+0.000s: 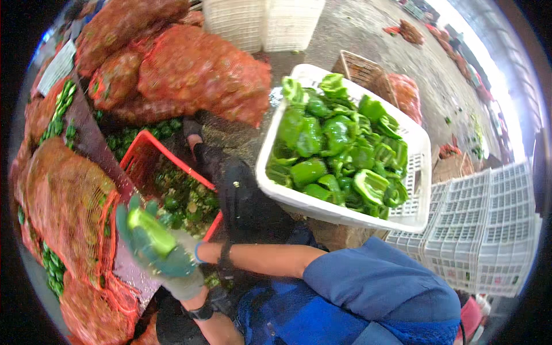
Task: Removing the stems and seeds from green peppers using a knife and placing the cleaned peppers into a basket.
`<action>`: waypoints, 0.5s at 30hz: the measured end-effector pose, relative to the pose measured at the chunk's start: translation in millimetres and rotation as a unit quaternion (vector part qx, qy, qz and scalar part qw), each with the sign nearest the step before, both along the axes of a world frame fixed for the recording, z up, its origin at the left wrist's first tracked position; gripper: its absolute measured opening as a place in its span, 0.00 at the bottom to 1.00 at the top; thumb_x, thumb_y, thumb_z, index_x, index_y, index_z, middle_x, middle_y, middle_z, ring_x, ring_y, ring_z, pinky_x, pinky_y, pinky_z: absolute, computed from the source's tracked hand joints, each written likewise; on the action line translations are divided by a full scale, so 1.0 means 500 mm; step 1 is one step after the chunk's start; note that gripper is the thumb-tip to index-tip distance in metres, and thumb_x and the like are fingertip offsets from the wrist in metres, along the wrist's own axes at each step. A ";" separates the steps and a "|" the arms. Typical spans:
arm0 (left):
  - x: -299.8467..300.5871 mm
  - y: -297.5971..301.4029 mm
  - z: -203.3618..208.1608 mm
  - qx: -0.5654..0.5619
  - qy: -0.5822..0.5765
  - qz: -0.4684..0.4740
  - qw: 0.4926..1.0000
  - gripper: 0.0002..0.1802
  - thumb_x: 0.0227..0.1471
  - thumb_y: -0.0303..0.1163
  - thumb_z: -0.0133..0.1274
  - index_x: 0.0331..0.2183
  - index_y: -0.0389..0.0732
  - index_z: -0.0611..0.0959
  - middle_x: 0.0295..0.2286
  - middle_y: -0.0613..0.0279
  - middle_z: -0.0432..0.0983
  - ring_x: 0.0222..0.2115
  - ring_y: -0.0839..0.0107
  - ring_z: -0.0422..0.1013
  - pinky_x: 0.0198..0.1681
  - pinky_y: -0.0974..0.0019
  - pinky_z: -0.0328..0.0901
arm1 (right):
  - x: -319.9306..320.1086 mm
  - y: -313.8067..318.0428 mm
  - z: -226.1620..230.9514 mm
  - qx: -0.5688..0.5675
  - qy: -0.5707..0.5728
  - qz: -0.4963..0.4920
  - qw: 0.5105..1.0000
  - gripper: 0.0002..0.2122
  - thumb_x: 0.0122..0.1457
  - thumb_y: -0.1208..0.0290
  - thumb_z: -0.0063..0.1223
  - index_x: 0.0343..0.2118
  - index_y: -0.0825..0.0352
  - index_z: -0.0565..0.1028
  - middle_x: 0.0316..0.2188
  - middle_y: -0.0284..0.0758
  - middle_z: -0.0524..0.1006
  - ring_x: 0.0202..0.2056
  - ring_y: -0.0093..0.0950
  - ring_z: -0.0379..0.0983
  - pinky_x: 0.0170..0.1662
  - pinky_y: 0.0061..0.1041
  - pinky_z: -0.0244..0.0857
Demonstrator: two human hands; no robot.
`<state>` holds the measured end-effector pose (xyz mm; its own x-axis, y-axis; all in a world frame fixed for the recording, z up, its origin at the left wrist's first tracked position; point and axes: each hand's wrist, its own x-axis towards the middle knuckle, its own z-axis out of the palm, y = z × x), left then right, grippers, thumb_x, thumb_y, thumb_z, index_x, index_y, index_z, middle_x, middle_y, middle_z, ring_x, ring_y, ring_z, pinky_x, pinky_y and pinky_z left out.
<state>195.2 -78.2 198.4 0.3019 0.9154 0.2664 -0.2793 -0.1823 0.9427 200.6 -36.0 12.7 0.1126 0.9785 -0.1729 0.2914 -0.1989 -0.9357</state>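
Observation:
My left hand (164, 260), in a green-coated glove with a pale cuff, holds a piece of green bell pepper (152, 232), its light inner side showing. The gloved fingers wrap up around the piece, and motion blurs them. From the right, my right hand (185, 245) reaches in against the left one. Its grey glove back shows, but its fingers are hidden behind the pepper and the left hand. Beneath both hands are a flat board (129, 267) and a red crate (169, 154) with pepper scraps and cores inside.
A white crate (422, 172) heaped with opened green peppers (339, 135) stands right of my legs. Red mesh sacks (201, 72) lie at the far left, and another sack (72, 201) leans at the left. Stacked white crates (483, 224) stand at the right, a wicker basket (365, 75) behind.

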 end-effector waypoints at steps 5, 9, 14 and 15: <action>0.167 -0.184 -0.045 -0.146 0.116 -0.238 0.953 0.41 0.65 0.35 0.61 0.71 0.37 0.61 0.66 0.47 0.62 0.61 0.57 0.69 0.61 0.55 0.68 | 0.040 -0.069 -0.045 0.047 0.105 -0.074 0.991 0.26 0.59 0.58 0.67 0.51 0.77 0.78 0.43 0.56 0.83 0.46 0.50 0.82 0.51 0.43 0.75; 0.189 -0.237 0.008 0.038 0.152 -0.220 0.963 0.37 0.62 0.35 0.64 0.66 0.32 0.69 0.64 0.39 0.65 0.61 0.53 0.69 0.61 0.57 0.67 | 0.082 -0.092 -0.052 0.081 0.139 -0.109 0.981 0.28 0.59 0.57 0.67 0.53 0.78 0.77 0.43 0.56 0.83 0.45 0.49 0.82 0.50 0.42 0.75; 0.026 -0.116 -0.081 0.018 0.142 0.077 0.987 0.36 0.71 0.42 0.52 0.70 0.32 0.65 0.65 0.51 0.70 0.60 0.57 0.71 0.67 0.52 0.64 | 0.119 -0.118 -0.004 0.109 0.099 -0.118 0.982 0.30 0.60 0.56 0.67 0.55 0.79 0.76 0.43 0.56 0.83 0.44 0.48 0.82 0.50 0.40 0.75; -0.022 -0.085 -0.105 0.018 0.150 0.097 0.984 0.36 0.71 0.42 0.52 0.70 0.32 0.65 0.65 0.51 0.70 0.60 0.57 0.71 0.67 0.52 0.64 | 0.111 -0.120 0.036 0.089 0.042 -0.092 0.991 0.32 0.58 0.54 0.68 0.55 0.80 0.75 0.42 0.56 0.83 0.43 0.49 0.82 0.49 0.41 0.75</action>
<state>184.1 -120.8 145.8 0.1923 0.9552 0.2250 0.0540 -0.2393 0.9695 256.2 -96.1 30.5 0.2843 0.9586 -0.0165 0.1852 -0.0718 -0.9801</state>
